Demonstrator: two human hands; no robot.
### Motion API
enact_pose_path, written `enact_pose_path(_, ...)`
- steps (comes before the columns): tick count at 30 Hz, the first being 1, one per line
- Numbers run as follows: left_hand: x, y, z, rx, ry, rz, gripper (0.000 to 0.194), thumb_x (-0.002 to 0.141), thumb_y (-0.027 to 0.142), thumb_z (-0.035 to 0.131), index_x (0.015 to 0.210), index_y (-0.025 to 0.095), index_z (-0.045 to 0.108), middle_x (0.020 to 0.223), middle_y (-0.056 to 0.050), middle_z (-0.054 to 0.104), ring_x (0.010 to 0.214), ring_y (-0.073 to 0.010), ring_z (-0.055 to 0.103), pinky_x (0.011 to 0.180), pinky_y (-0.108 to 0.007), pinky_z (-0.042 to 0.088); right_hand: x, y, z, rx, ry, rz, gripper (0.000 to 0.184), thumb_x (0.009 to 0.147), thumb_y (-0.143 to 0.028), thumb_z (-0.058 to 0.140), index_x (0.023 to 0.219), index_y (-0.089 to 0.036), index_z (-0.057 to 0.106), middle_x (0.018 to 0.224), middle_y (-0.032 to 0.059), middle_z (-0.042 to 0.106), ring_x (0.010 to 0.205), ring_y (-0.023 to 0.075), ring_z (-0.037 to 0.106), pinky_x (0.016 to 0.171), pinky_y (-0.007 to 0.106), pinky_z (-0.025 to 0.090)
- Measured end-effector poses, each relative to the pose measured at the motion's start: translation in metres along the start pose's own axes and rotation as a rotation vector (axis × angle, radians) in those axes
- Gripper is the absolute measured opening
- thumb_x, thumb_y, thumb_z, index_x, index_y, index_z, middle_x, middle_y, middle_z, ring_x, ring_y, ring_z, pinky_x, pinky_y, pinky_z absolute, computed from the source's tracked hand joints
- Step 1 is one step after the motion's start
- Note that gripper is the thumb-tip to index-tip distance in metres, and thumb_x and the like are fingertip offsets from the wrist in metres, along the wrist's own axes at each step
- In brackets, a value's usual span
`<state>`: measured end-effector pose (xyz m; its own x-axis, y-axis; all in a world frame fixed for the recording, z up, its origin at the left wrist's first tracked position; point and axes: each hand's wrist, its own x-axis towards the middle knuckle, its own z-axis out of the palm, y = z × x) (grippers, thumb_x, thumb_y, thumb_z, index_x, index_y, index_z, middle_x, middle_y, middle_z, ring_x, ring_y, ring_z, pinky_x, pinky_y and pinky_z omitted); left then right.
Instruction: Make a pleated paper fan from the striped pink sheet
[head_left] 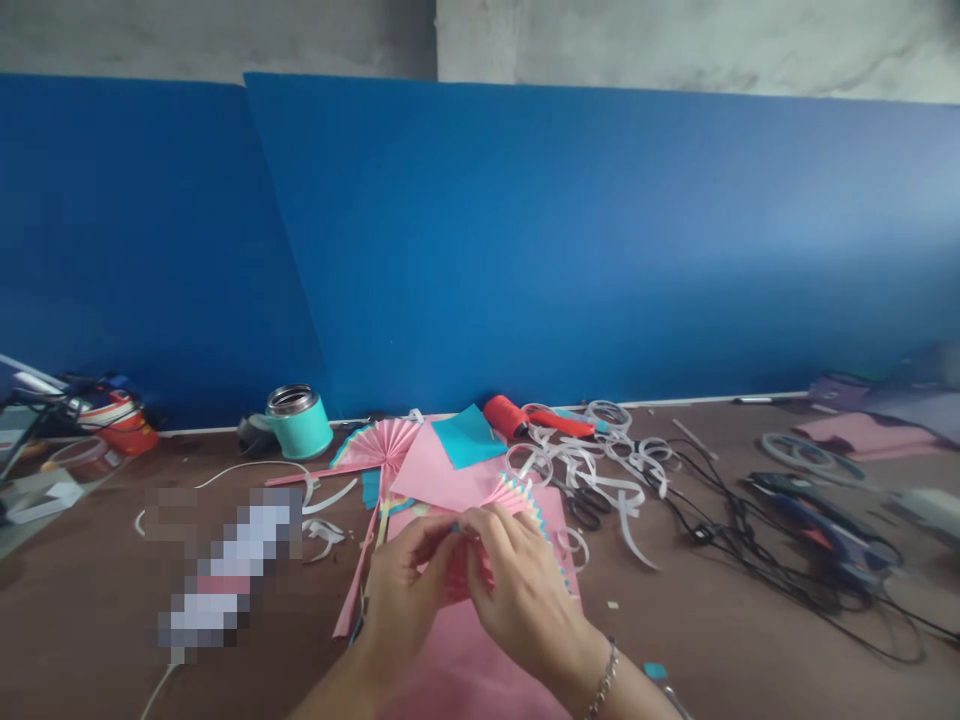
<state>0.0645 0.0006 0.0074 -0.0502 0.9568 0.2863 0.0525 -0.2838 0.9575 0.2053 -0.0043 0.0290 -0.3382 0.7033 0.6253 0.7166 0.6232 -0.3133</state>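
Note:
Close together near the front of the table, both my hands pinch at a pleated pink paper fan [513, 488] with a blue-and-yellow zigzag edge. My left hand [409, 572] has its thumb and index finger pressed together at the fan's gathered part. Opposite it, my right hand [517, 578] curls over the folds, fingertips nearly meeting the left ones. The exact pinch point is partly hidden by my fingers. Beneath lie pink paper sheets [427, 470]. Beyond them rest a blue paper square [466, 437] and an opened pink fan [382, 442].
A turquoise metal-rimmed container [300, 425] stands at back left. A red spool [505, 416] and tangled white strips [577, 460] lie behind my hands. On the right are black cables [727, 530] and a dark blue tool [821, 530]. A blue panel [600, 240] borders the table.

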Motion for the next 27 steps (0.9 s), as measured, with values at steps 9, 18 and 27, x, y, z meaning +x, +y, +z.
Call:
enact_pose_path(9, 0.015, -0.002, -0.017, 0.125, 0.130, 0.094, 0.019, 0.080, 0.034, 0.066, 0.089, 0.018, 0.071, 0.084, -0.004, 0.074, 0.076, -0.0182, 0.069, 0.069, -0.024, 0.054, 0.005, 0.016, -0.006, 0.010, 0.037, 0.065, 0.011, 0.082, -0.013, 0.050, 0.091, -0.019, 0.049, 0.080, 0.0044, 0.058, 0.071, 0.0201, 0.055, 0.063, 0.030, 0.042)
enact_pose_path(18, 0.018, -0.005, -0.022, 0.142, 0.095, 0.136, 0.021, 0.081, 0.035, 0.065, 0.089, 0.017, 0.070, 0.085, -0.005, 0.074, 0.078, -0.0190, 0.069, 0.071, -0.025, 0.054, 0.008, 0.025, -0.009, 0.013, 0.057, 0.095, 0.010, 0.083, -0.016, 0.055, 0.074, -0.019, 0.056, 0.066, 0.0003, 0.060, 0.062, 0.0157, 0.054, 0.062, 0.028, 0.035)
enact_pose_path(27, 0.020, -0.008, -0.024, 0.123, 0.157, 0.149, 0.018, 0.079, 0.032, 0.066, 0.088, 0.017, 0.069, 0.084, -0.005, 0.074, 0.079, -0.0195, 0.069, 0.072, -0.026, 0.055, 0.010, 0.032, -0.012, 0.073, 0.096, 0.117, 0.014, 0.085, -0.016, 0.056, 0.072, -0.020, 0.059, 0.071, 0.0003, 0.065, 0.066, 0.0153, 0.058, 0.067, 0.028, 0.036)
